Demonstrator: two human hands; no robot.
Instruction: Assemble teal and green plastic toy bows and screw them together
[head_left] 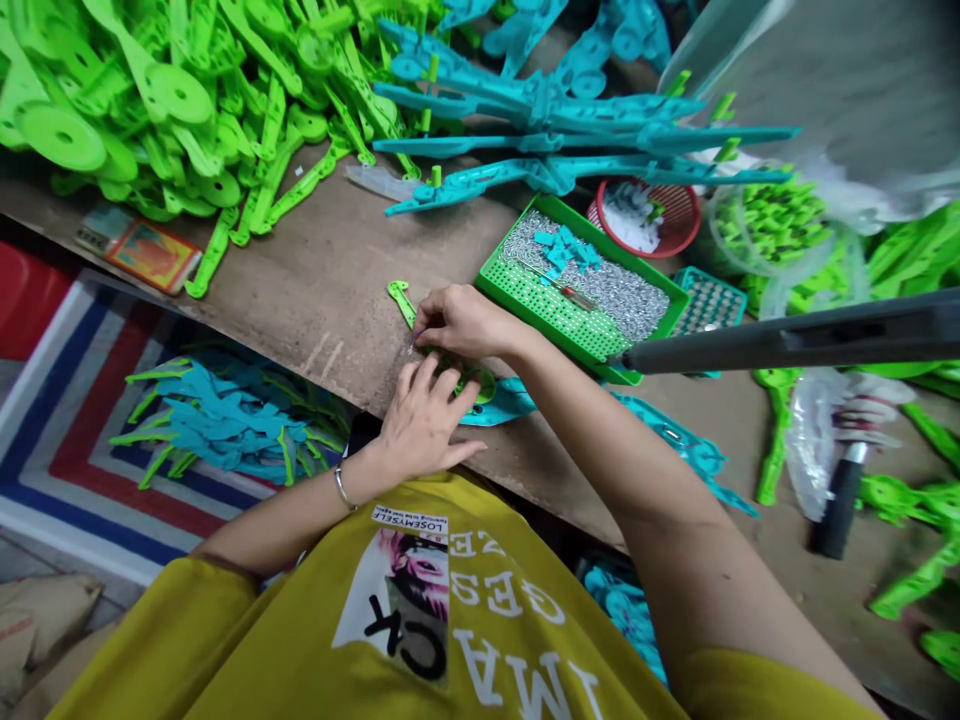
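While the left hand (pixel 426 418) spreads over a green part (pixel 486 388), the right hand (pixel 463 320) pinches beyond it. I can't tell what's inside.

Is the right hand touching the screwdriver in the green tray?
Apart. The head view shows the right hand outside the green tray, while the screwdriver lies inside it, a clear gap between them.
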